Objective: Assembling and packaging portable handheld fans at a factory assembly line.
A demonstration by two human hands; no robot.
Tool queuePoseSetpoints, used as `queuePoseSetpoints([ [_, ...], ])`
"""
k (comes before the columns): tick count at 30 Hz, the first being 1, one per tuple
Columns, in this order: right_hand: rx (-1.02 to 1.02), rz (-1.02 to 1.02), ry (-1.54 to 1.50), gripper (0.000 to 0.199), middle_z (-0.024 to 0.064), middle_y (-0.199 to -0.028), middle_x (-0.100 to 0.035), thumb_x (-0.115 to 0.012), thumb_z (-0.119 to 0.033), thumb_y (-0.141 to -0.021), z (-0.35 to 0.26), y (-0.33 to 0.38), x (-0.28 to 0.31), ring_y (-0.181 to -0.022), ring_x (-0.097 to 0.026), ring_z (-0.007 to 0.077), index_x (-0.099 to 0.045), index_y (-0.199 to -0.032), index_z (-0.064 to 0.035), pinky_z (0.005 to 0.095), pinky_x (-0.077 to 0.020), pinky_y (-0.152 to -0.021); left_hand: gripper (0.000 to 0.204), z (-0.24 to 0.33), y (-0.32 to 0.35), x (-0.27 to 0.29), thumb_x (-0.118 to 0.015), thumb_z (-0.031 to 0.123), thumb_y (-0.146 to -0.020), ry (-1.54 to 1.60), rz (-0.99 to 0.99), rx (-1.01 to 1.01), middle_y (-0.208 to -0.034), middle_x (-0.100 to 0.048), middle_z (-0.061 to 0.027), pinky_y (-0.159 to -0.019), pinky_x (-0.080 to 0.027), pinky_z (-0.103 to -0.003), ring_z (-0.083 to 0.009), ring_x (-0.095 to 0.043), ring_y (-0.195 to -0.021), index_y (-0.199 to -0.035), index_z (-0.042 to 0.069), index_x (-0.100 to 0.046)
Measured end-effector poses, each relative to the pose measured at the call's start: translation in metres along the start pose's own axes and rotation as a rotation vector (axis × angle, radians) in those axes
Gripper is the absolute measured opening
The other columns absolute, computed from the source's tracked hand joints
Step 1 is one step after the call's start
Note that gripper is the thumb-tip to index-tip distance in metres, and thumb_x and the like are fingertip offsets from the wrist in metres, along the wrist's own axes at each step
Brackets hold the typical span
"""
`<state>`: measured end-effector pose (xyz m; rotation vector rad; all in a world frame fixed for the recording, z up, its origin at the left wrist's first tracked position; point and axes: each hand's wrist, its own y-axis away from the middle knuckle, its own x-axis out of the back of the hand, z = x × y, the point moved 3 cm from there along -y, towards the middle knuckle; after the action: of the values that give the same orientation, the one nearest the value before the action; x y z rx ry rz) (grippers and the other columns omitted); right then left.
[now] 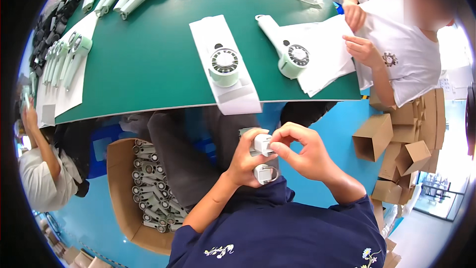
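Note:
Over my lap, my left hand (243, 156) is closed round a small white blocky piece (263, 145). A second white blocky end (263, 174), with a thin loop on it, sticks out below the same fingers; whether the two join is hidden. My right hand (305, 151) pinches the near face of the upper piece between thumb and fingertips. Beyond my hands, a pale green handheld fan (224, 67) lies on a white strip (245, 100) at the table edge. Another handheld fan (293, 61) rests on white sheets (329, 54) to the right.
More handheld fans (74, 59) lie at the green table's (148, 69) left and far side. An open carton (119, 188) full of fans stands on the floor at my left. Empty cartons (374, 136) are stacked at right. A co-worker (401, 34) sits right, another person (49, 168) left.

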<state>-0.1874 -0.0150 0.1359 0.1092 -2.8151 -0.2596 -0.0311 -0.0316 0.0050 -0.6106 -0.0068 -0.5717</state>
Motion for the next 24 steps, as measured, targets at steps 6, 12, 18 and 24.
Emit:
queuePoseSetpoints([
  [6, 0.102, 0.024, 0.099, 0.009, 0.0062, -0.089, -0.063, -0.071, -0.003, -0.091, -0.006, 0.000, 0.000, -0.077, -0.057, 0.0137, -0.068, -0.098, 0.0019, 0.0282, -0.0472, -0.072, 0.062, -0.001, 0.002, -0.004, -0.084, 0.024, -0.052, 0.039, 0.006, -0.001, -0.137, -0.048, -0.0256, -0.101, -0.046, -0.053, -0.0442, -0.053, -0.122, -0.112, 0.014, -0.076],
  [12, 0.112, -0.009, 0.098, 0.009, 0.0066, -0.090, -0.064, -0.072, -0.003, -0.090, -0.005, -0.005, -0.006, -0.078, -0.057, 0.0137, -0.068, -0.097, 0.0015, 0.0282, -0.0471, -0.072, 0.051, 0.002, -0.001, 0.007, -0.083, 0.027, -0.063, -0.044, 0.003, -0.048, -0.137, -0.045, -0.0290, -0.094, -0.050, -0.051, -0.0442, -0.055, -0.116, -0.111, 0.010, -0.074],
  [18, 0.105, 0.006, 0.111, 0.008, 0.0064, -0.092, -0.064, -0.071, -0.003, -0.090, -0.009, -0.002, 0.000, -0.079, -0.056, 0.0139, -0.068, -0.096, 0.0010, 0.0281, -0.0464, -0.073, 0.059, 0.001, -0.006, -0.003, -0.085, 0.023, -0.054, 0.064, 0.018, -0.015, -0.138, -0.047, -0.0257, -0.101, -0.045, -0.052, -0.0431, -0.052, -0.122, -0.111, 0.013, -0.076],
  [24, 0.124, -0.033, 0.088, 0.009, 0.0065, -0.092, -0.064, -0.072, -0.006, -0.092, -0.003, -0.004, -0.006, -0.080, -0.056, 0.0143, -0.068, -0.097, -0.0004, 0.0287, -0.0467, -0.075, 0.057, 0.001, 0.004, 0.001, -0.085, 0.022, -0.054, 0.031, 0.042, 0.004, -0.138, -0.047, -0.0258, -0.099, -0.047, -0.050, -0.0427, -0.053, -0.122, -0.110, 0.013, -0.076],
])
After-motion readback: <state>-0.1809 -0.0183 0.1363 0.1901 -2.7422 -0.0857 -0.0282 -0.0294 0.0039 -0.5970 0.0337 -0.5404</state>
